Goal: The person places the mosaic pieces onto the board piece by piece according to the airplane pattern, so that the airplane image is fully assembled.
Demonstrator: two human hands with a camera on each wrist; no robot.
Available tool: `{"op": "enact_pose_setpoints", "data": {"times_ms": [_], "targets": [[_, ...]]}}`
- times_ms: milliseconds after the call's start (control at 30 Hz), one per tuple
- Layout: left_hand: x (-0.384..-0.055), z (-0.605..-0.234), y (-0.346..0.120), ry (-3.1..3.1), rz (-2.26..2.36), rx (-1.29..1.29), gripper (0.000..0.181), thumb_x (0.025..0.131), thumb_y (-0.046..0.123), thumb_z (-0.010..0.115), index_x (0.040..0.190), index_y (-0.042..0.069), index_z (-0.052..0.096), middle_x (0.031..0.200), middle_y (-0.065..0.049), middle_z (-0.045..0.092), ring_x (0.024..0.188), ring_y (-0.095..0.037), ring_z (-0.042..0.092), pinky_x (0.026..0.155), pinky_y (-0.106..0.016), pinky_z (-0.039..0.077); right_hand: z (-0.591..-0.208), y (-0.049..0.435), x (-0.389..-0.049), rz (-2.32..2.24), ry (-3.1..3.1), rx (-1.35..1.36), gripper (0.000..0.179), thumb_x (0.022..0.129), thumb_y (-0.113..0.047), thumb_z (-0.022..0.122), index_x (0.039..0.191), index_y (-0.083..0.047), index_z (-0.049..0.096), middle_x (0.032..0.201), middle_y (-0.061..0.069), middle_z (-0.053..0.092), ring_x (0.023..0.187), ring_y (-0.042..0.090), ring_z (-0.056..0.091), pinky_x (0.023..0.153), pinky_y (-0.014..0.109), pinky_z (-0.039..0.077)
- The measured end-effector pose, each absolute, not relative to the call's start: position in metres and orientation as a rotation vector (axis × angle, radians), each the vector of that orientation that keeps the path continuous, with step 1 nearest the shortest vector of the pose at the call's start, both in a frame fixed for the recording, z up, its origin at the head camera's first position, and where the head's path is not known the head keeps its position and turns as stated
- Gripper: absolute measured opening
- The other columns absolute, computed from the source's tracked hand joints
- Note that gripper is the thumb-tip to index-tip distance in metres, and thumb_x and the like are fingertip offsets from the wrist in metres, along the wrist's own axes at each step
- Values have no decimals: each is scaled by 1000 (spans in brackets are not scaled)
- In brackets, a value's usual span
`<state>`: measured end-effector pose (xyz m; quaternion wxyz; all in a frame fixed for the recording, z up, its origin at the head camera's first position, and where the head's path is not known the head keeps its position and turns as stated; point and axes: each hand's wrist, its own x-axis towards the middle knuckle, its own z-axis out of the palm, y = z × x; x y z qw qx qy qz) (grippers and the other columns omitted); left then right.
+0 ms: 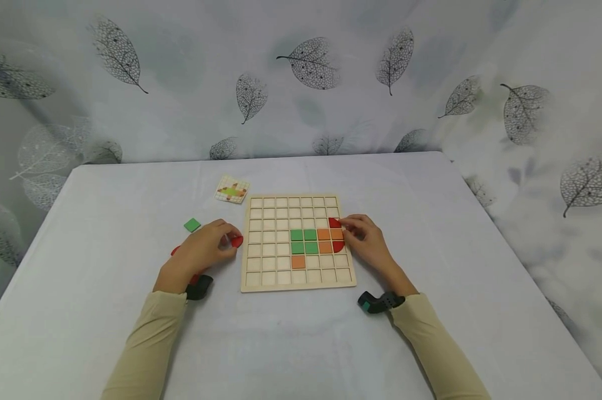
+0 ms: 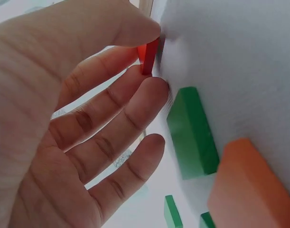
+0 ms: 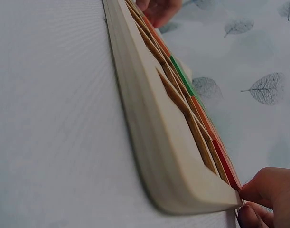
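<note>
My left hand (image 1: 200, 250) pinches a small red tile (image 1: 237, 241) between thumb and fingers, just left of the wooden grid board (image 1: 269, 248). In the left wrist view the red tile (image 2: 148, 56) shows edge-on under the thumb. My right hand (image 1: 368, 241) touches the board's right edge with its fingertips, beside a red rounded tile (image 1: 334, 223). Green square tiles (image 1: 297, 235) and orange square tiles (image 1: 326, 247) lie in the cells. A second red rounded tile (image 1: 338, 246) sits lower in the right column.
A pattern card (image 1: 232, 190) lies behind the board's left corner. One loose green tile (image 1: 192, 225) rests beyond my left hand, and red pieces (image 1: 175, 250) show partly beneath it. In the left wrist view, an orange tile (image 2: 251, 190) lies near a green tile (image 2: 192, 135).
</note>
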<state>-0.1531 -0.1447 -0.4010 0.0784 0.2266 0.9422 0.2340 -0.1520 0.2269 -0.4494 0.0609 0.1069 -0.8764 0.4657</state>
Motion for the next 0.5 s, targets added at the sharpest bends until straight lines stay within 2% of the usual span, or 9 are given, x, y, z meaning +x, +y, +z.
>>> {"op": "enact_pose_setpoints", "data": {"times_ms": [167, 500], "targets": [[-153, -398, -146, 2821, 741, 718, 28, 84, 8, 69, 111, 3, 67, 101, -7, 61, 89, -22, 60, 77, -37, 50, -450, 228, -153, 1408, -2648, 332, 27, 91, 0, 63, 117, 3, 67, 120, 17, 58, 94, 23, 55, 77, 17, 43], [-150, -393, -139, 2849, 793, 833, 26, 84, 7, 69, 110, 4, 67, 103, -6, 61, 87, -21, 60, 74, -35, 49, -450, 228, -152, 1412, -2654, 323, 27, 92, 0, 62, 118, 2, 67, 120, 17, 58, 95, 24, 55, 78, 18, 44]]}}
